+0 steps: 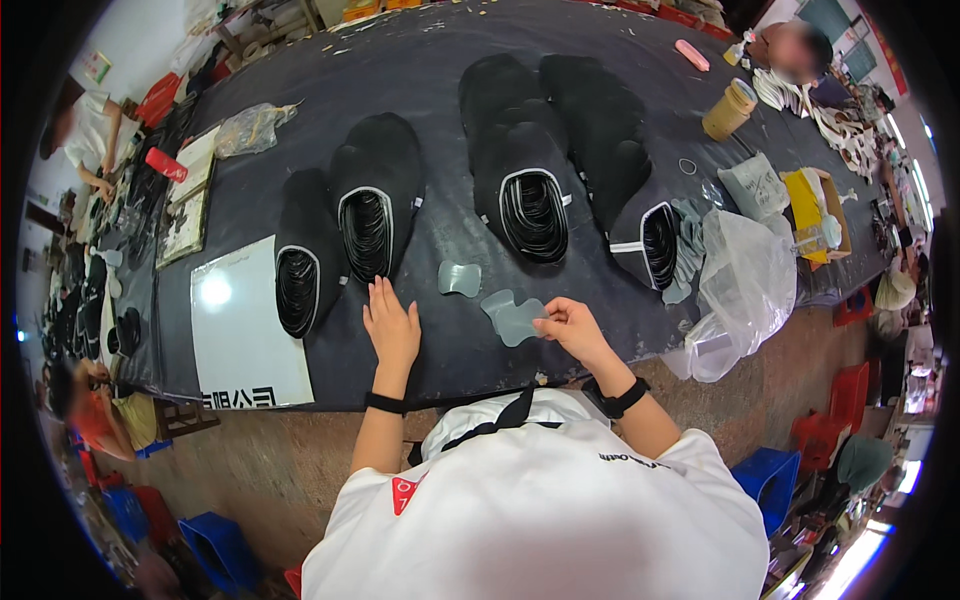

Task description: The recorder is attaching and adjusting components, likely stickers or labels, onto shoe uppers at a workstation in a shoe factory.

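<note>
Between the thumb and fingers of my right hand (572, 328) is the edge of a thin, translucent grey-green piece (510, 318) with a wavy outline. A similar smaller translucent piece (459, 279) lies flat on the dark table just beyond it. My left hand (393, 330) rests palm down with its fingers stretched out and holds nothing. Its fingertips reach the near end of a nested stack of black shoe uppers (377, 150) with a white-edged opening. Another such stack (298, 235) lies to its left. Two longer stacks (513, 120) (597, 120) lie to the right.
A white board (240, 330) lies at the left table edge. Right of the stacks are loose translucent pieces (687, 250), a clear plastic bag (745, 290), a yellow box (810, 205) and a brownish jar (730, 110). Blue stools (768, 488) stand below. Other people work around.
</note>
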The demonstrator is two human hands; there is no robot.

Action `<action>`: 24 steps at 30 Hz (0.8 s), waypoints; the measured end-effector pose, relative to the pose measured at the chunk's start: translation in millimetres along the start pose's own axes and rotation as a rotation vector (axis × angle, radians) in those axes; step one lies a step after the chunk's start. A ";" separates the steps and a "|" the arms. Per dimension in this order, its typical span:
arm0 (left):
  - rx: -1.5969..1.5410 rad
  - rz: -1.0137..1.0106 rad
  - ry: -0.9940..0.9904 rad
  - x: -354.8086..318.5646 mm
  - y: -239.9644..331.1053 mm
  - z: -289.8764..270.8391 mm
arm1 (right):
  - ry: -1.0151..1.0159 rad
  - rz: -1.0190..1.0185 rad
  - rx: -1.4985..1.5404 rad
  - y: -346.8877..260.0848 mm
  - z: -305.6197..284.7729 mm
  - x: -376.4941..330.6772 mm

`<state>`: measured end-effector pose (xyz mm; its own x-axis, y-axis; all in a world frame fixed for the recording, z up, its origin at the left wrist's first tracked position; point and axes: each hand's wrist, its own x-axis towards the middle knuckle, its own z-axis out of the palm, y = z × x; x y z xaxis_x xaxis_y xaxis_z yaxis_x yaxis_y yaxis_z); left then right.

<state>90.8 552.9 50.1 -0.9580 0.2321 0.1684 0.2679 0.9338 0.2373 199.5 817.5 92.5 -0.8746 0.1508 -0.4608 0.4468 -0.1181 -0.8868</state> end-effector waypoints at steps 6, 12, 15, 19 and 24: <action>0.043 0.032 0.150 7.2 -25.8 11.3 | -0.004 -0.052 0.129 17.8 7.0 -3.0; 0.121 0.085 0.176 34.1 -16.7 -33.0 | 0.088 -0.113 0.131 -13.5 38.2 -11.6; -0.079 0.113 0.247 32.1 1.7 -82.6 | 0.159 -0.241 0.281 -44.9 51.5 -24.8; -1.286 -0.165 -0.111 33.5 21.6 -148.1 | 0.053 -0.398 0.347 -96.6 76.5 -36.2; -1.815 -0.211 -0.303 23.3 63.8 -181.7 | 0.009 -0.529 0.419 -139.9 119.6 -43.5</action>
<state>104.1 568.3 243.0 -0.9145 0.3910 -0.1040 -0.2722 -0.4045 0.8731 152.5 710.1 241.0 -0.9532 0.3009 0.0303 -0.1540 -0.3965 -0.9050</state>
